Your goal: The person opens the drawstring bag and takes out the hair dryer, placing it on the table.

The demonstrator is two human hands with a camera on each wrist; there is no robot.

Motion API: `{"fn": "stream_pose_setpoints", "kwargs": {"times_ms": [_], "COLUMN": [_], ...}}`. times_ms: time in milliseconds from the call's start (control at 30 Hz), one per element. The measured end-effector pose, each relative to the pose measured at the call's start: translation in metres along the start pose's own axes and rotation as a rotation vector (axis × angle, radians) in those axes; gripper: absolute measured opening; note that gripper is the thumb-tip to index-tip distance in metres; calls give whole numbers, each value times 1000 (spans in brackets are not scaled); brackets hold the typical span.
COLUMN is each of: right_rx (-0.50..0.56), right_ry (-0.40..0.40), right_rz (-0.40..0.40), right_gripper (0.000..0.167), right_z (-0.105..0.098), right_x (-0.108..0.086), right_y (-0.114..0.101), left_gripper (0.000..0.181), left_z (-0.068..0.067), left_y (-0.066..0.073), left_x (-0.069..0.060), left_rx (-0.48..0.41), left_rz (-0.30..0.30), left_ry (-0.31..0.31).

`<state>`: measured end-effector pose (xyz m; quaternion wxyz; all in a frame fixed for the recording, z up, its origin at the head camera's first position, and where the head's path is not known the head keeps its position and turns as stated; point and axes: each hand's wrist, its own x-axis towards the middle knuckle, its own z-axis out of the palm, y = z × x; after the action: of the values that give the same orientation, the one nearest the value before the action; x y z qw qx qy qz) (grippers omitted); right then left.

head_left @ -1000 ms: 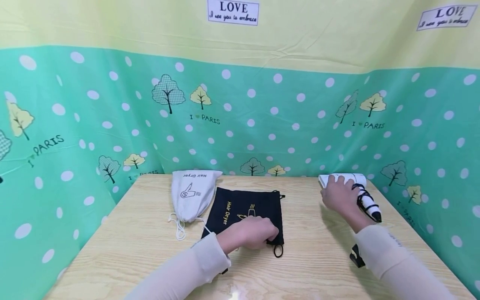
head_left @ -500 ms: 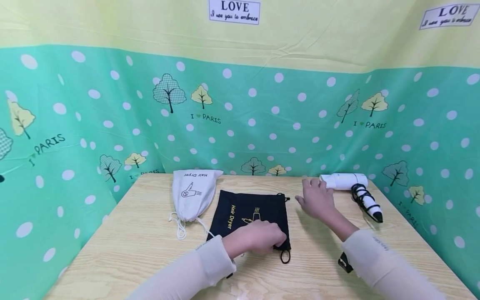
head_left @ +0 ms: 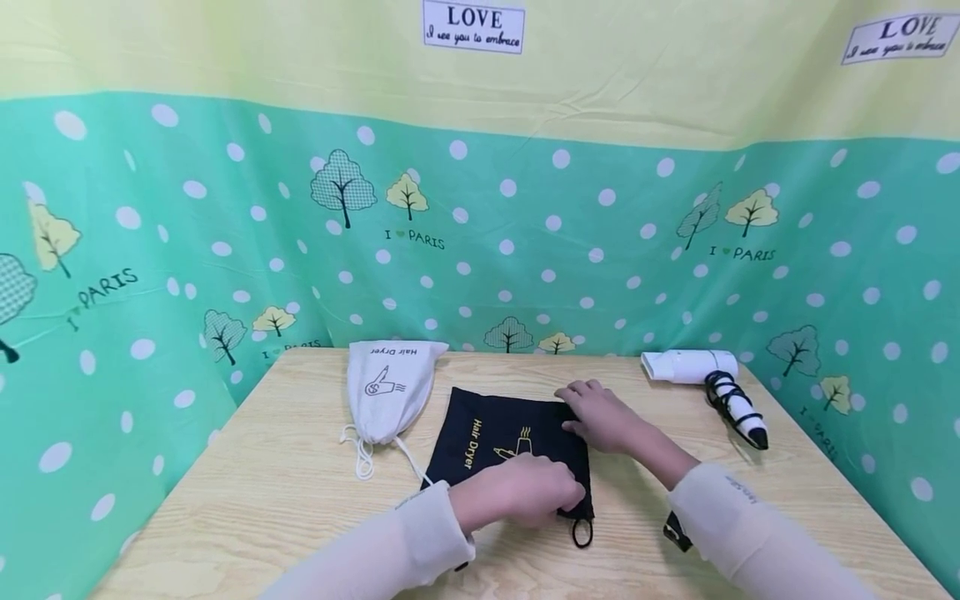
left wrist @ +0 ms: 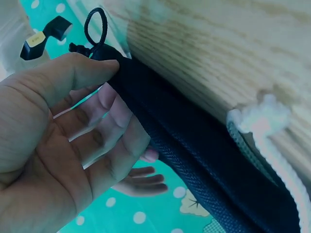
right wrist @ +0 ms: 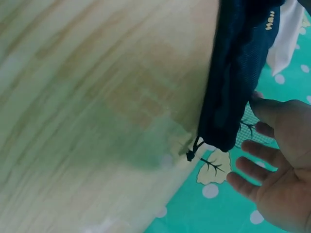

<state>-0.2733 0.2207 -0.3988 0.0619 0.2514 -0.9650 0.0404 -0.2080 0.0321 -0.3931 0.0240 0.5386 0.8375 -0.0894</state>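
Observation:
A black drawstring bag (head_left: pixel 487 429), printed "Hair Dryer" in yellow, lies flat at the table's middle. My left hand (head_left: pixel 525 493) pinches its near right corner; in the left wrist view the thumb presses the black cloth (left wrist: pixel 170 114) beside a cord loop. At the bag's far right corner is my right hand (head_left: pixel 603 418), its fingers spread. The right wrist view has that hand's thumb (right wrist: pixel 267 109) at the bag's edge (right wrist: pixel 228 87), with the other fingers apart from the cloth. A white hair dryer (head_left: pixel 693 367), black cord wound round its handle, lies at the back right.
Left of the black bag lies a white drawstring bag (head_left: pixel 390 392), bulging, also printed "Hair Dryer"; its white cords (head_left: pixel 363 458) trail toward the black bag. The wooden table (head_left: pixel 247 475) ends at a green and yellow patterned cloth (head_left: pixel 420 292) behind and at the sides.
My right hand has left the hair dryer and moved left to the black bag. The black bag, in my left hand's grip, has shifted a little right and nearer.

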Motion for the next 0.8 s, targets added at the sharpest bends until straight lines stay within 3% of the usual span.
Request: {"fn": "stream_pose_setpoints", "kwargs": {"times_ms": [100, 267, 467, 633, 800], "right_rx": [30, 54, 31, 24, 30], "right_ry": [-54, -138, -161, -152, -153], "right_rz": [-47, -59, -76, -70, -66], "right_gripper": [47, 44, 43, 44, 44], "right_z": [5, 12, 16, 16, 15], "right_x": [1, 1, 1, 0, -1], "right_y": [0, 1, 3, 3, 3], "left_gripper": [15, 16, 19, 15, 17], "left_z": [1, 4, 10, 14, 16], "left_y": [2, 3, -6, -17, -30], "left_x": [-2, -6, -15, -27, -45], "left_rx": [13, -1, -38, -106, -150], "left_rz": [4, 16, 13, -19, -99], "left_ry": [3, 19, 50, 43, 17]}}
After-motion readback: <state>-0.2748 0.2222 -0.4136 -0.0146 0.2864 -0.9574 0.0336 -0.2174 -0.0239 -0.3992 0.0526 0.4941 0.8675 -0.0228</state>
